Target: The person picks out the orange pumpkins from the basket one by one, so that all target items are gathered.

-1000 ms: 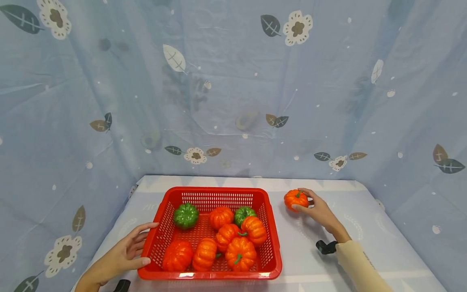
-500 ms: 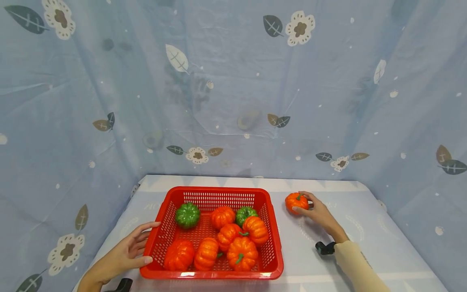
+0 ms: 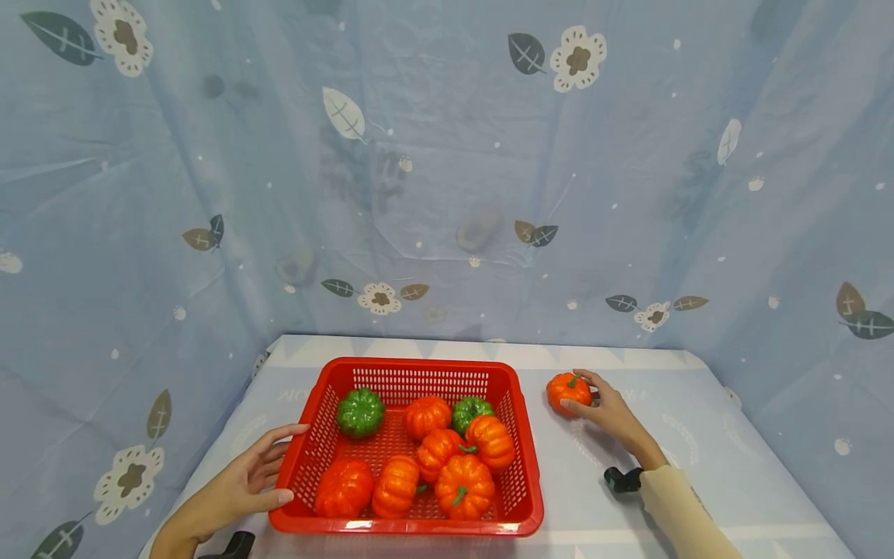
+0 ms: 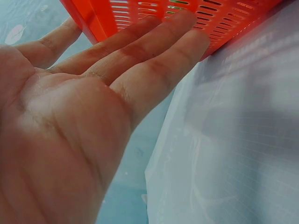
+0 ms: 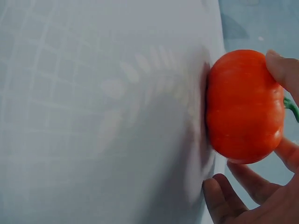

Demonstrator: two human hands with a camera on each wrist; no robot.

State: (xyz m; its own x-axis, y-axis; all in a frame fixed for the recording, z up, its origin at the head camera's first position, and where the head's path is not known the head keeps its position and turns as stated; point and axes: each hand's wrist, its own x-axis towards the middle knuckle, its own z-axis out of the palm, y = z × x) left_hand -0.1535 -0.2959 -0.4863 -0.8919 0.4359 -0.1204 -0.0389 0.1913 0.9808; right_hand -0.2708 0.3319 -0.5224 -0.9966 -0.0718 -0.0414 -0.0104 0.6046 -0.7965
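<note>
On the table to the right of the basket, my right hand (image 3: 609,409) holds a small orange pumpkin (image 3: 569,394) with a green stem, thumb on one side and fingers on the other. In the right wrist view the pumpkin (image 5: 245,106) sits at the tabletop, its stem pointing toward the palm. My left hand (image 3: 240,481) rests against the left side of the red plastic basket (image 3: 405,526), thumb and forefinger at the rim. The left wrist view shows its fingers (image 4: 154,74) extended along the slotted wall. Inside lie several orange pumpkins (image 3: 464,487) and two green ones (image 3: 360,413).
A pale patterned cloth covers the table (image 3: 580,505). Blue floral curtain (image 3: 447,194) hangs behind and on both sides. A black wrist device (image 3: 621,480) is by the right wrist, another (image 3: 237,546) by the left.
The right hand and its pumpkin have come slightly lower in the head view. The left hand keeps its place at the basket; the whole view has shifted a little.
</note>
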